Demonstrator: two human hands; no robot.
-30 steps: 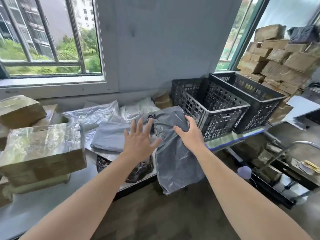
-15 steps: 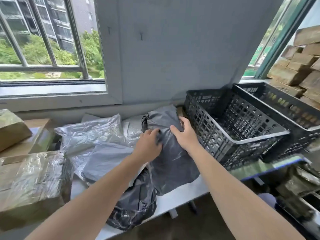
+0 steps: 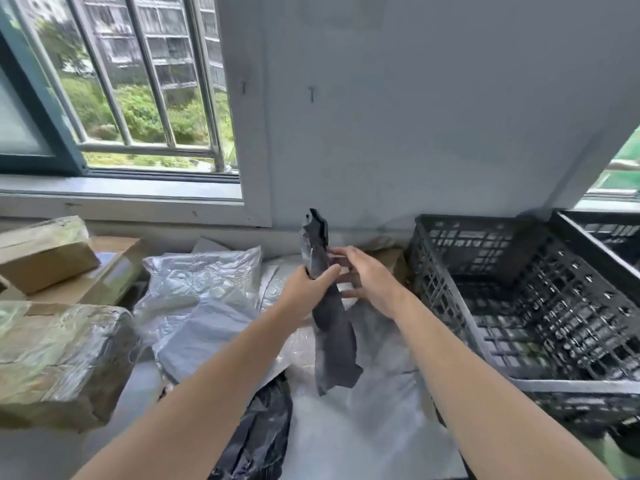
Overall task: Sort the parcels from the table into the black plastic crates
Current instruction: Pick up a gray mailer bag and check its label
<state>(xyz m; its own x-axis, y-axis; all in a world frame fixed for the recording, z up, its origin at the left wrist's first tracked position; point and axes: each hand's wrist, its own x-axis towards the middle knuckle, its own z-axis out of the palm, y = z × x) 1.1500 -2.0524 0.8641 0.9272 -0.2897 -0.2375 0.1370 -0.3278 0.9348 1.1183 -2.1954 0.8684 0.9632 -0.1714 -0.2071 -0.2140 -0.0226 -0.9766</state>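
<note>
Where the table (image 3: pixel 114 455) lies nearest the camera, a crumpled black bag (image 3: pixel 256 434) is seen between the two forearms, partly tucked under a pale translucent mailer (image 3: pixel 363 427) that is spread flat to its right. To the left, a large cardboard box (image 3: pixel 59 362) wrapped in shiny tape is set at the near corner. Just beyond the bag, a light grey mailer (image 3: pixel 204 337) is laid over a crinkled silver mailer (image 3: pixel 204 271), and further left smaller boxes (image 3: pixel 41 251) are stacked below the sill. On the right, a black plastic crate (image 3: pixel 519 306) is placed just beside the pile, and its left wall stands between the hands and its inside; a second crate (image 3: pixel 606 237) is partly seen behind it. Farthest off, a grey wall (image 3: pixel 415 116) and a barred window (image 3: pixel 138 98) are seen.

The dark grey parcel (image 3: pixel 332 334) is held upright above the mailers, left of the crate, with its lower end hanging loose. The left hand (image 3: pixel 304 292) is wrapped round its middle, the fingers curled behind and the thumb pressed across the front. The right hand (image 3: pixel 374 282) is placed just beside it, its fingers (image 3: pixel 346 278) spread and nearly straight, the tips touching the parcel's right edge; whether anything is pinched there cannot be told
</note>
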